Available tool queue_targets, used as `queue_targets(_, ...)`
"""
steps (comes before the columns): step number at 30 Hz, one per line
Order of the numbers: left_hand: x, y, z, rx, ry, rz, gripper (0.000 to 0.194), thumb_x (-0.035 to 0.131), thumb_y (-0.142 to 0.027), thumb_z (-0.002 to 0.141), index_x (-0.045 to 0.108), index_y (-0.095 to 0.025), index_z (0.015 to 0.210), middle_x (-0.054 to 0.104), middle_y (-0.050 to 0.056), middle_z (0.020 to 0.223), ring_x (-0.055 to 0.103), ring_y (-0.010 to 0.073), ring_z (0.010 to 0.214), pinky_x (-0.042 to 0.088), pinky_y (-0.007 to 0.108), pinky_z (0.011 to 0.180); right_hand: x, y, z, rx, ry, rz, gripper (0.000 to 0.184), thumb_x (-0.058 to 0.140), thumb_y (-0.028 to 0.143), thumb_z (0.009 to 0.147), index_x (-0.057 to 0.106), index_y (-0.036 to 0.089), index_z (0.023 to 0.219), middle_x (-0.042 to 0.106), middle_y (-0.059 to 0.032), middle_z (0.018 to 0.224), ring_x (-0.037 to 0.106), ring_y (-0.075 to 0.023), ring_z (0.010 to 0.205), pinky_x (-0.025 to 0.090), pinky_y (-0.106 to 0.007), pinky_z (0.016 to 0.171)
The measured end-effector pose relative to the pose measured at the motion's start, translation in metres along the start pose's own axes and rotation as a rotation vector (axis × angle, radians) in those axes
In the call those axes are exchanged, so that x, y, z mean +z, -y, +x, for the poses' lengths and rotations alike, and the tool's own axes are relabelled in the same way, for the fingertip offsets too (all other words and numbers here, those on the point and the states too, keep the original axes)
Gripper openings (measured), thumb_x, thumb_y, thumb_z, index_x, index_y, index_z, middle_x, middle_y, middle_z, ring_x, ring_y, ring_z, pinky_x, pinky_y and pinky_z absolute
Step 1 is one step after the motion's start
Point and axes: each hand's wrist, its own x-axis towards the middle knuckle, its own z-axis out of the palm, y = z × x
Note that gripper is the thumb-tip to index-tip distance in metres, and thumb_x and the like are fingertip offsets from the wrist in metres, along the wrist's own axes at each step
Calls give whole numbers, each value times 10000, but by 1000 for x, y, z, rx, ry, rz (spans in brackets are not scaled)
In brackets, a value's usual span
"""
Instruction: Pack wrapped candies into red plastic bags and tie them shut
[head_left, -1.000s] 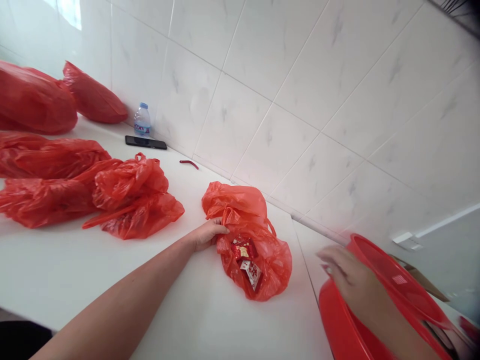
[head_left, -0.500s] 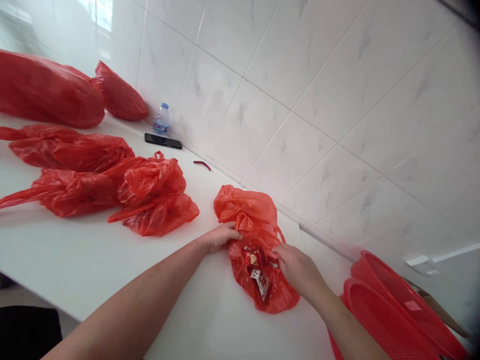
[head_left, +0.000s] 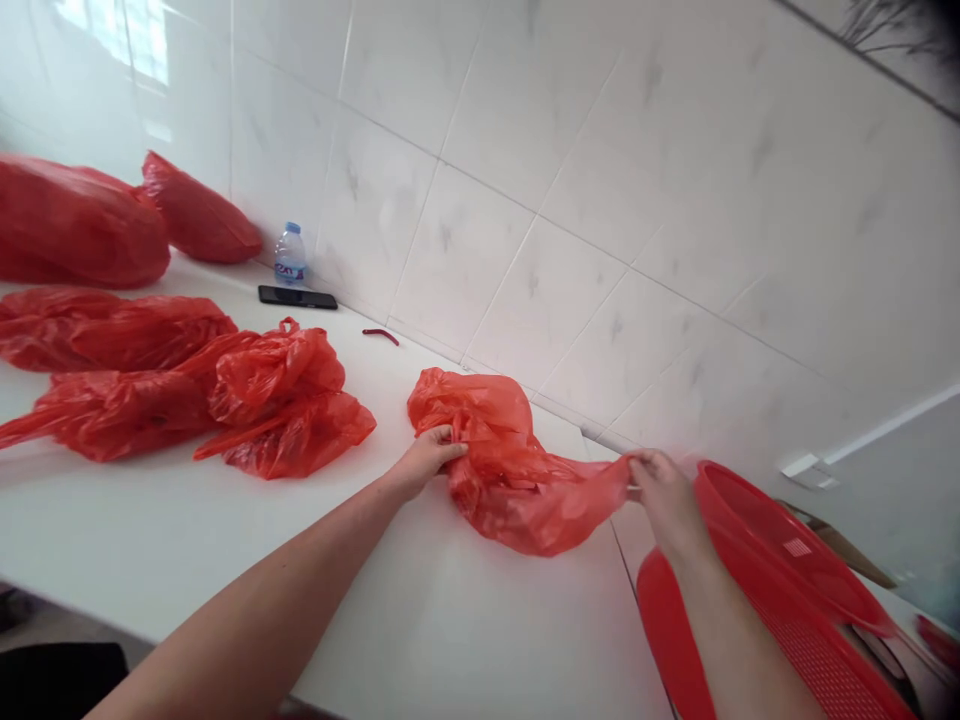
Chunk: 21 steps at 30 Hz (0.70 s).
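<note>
A crumpled red plastic bag point(head_left: 517, 480) lies on the white counter point(head_left: 420, 630) in front of me. My left hand point(head_left: 427, 460) is closed on the bag's left side, pinning it to the counter. My right hand point(head_left: 664, 495) pinches the bag's right edge and has it stretched out to the right. The bag's mouth is pulled shut, so the small red packets inside are hidden. Just right of my right hand are stacked red plastic baskets point(head_left: 780, 570).
Several other red plastic bags point(head_left: 285, 400) lie on the counter to the left, with two full ones point(head_left: 75, 220) against the tiled wall. A small water bottle point(head_left: 289, 253), a black phone point(head_left: 297, 297) and a red strip point(head_left: 380, 335) sit near the wall.
My right hand came from the red baskets to the bag, reached among the packets, then pulled the bag's right edge out to the right. The packets are now covered.
</note>
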Motion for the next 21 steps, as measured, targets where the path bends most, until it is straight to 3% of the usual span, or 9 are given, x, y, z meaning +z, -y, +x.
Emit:
queue_targets(3, 22, -22, 2, 126, -104, 30, 224, 695, -323, 700, 579, -162, 804, 632, -8, 701, 596, 115, 620, 471, 231, 607, -14, 11, 10, 25, -245, 520, 254, 660, 316, 631, 532, 203, 819, 605, 22, 740, 595, -123, 648, 510, -250, 590)
queue_targets(5, 43, -43, 4, 216, -117, 63, 228, 679, -339, 722, 575, -170, 834, 635, -6, 716, 598, 114, 637, 474, 233, 625, -21, 13, 12, 29, -343, 729, 283, 699, 274, 586, 529, 196, 799, 602, 27, 722, 602, -124, 656, 523, -262, 605)
queue_targets(10, 91, -91, 2, 376, 29, 199, 185, 634, -336, 768, 545, -191, 841, 647, 12, 736, 612, 131, 649, 479, 254, 617, -19, 0, 8, 63, -497, 861, 204, 651, 239, 636, 547, 205, 809, 612, 31, 780, 611, -111, 701, 515, -229, 588)
queue_targets(15, 99, -96, -9, 319, 156, 425, 177, 632, -345, 779, 571, -180, 789, 620, 4, 727, 587, 114, 640, 459, 243, 603, 1, -15, 5, 261, -367, 962, 164, 675, 265, 687, 603, 210, 824, 662, 6, 839, 644, -141, 736, 524, -242, 572)
queue_targets(18, 93, -93, -14, 301, 167, 318, 178, 643, -346, 781, 562, -189, 805, 625, -1, 787, 600, 120, 719, 478, 265, 682, 8, -17, 4, 286, -238, 1132, 156, 656, 344, 744, 575, 212, 728, 660, 13, 738, 652, -164, 702, 552, -326, 644)
queue_targets(21, 84, -87, -17, 289, 193, 204, 189, 658, -352, 778, 566, -204, 852, 631, 3, 870, 608, 136, 814, 485, 284, 743, 14, -15, 0, 266, -182, 1315, 183, 636, 366, 791, 559, 230, 697, 519, 92, 489, 545, -86, 476, 534, -280, 629)
